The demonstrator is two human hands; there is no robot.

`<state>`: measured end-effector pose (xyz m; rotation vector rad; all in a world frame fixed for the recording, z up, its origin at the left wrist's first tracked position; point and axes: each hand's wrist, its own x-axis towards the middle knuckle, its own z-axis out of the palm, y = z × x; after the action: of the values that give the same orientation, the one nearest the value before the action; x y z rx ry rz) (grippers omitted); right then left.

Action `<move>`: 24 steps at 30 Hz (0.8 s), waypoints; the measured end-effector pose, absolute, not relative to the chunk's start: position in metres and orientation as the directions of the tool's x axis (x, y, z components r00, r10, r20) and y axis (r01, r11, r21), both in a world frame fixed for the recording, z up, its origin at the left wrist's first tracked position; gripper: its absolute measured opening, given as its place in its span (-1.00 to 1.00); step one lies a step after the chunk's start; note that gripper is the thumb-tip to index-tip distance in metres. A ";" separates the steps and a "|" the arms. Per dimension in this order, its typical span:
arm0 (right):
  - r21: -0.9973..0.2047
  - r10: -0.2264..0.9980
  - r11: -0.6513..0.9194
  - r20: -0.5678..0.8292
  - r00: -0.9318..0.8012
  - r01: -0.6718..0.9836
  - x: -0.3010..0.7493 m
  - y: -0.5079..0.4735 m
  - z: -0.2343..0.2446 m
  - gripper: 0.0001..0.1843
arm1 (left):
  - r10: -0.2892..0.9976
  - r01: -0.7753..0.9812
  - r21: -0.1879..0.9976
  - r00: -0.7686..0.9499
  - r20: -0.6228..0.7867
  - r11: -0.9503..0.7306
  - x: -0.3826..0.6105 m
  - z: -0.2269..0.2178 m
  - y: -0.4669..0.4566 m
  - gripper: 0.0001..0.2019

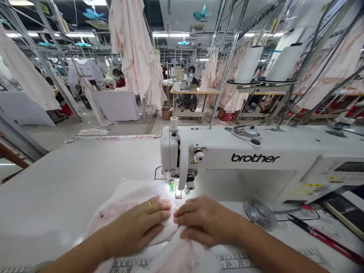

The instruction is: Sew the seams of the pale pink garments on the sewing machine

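A pale pink fabric piece (pixel 125 195) lies under the needle area of a white Brother sewing machine (pixel 216 148), with a lit green-marked presser foot (pixel 172 185) at its edge. My left hand (pixel 142 223), with a ring on one finger, rests flat on the fabric, its fingers stretched toward the needle. Just right of it, my right hand (pixel 199 220) has its fingers and thumb closed on the fabric close in front of the presser foot. Below both hands the cloth (pixel 182 252) bunches toward the table's front edge.
Right of my hands lie a clear round dish (pixel 260 213) and red-handled tweezers or snips (pixel 324 237). A printed ruler strip (pixel 239 261) runs along the front edge. Thread cones (pixel 248 64) stand above the machine. Hanging garments (pixel 131 45) and people at other machines are beyond.
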<state>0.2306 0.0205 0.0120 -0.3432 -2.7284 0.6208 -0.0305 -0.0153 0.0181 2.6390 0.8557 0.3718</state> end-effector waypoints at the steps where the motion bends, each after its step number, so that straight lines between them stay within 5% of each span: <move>1: -0.395 0.272 0.905 0.252 -0.929 0.158 0.230 0.019 0.012 -0.69 | 0.600 0.510 0.391 0.785 0.151 -0.766 -0.031 0.017 -0.013 -0.68; 6: -0.211 0.273 0.953 0.271 -0.923 0.219 0.229 0.015 0.010 -0.60 | 0.590 0.507 0.367 0.791 0.162 -0.780 -0.033 0.013 0.004 -0.65; 11: -0.234 0.418 0.899 0.205 -0.885 0.370 0.228 0.017 0.011 -0.52 | 0.623 0.545 0.331 0.755 0.207 -0.771 -0.035 0.010 0.021 -0.60; 24: -0.310 0.489 0.853 0.195 -0.850 0.420 0.230 0.020 0.012 -0.55 | 0.609 0.545 0.302 0.770 0.189 -0.782 -0.037 0.008 0.031 -0.63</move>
<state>0.2304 0.0203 0.0122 -0.6913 -2.7624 0.3735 -0.0365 0.0311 0.0083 2.7351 0.9048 0.4080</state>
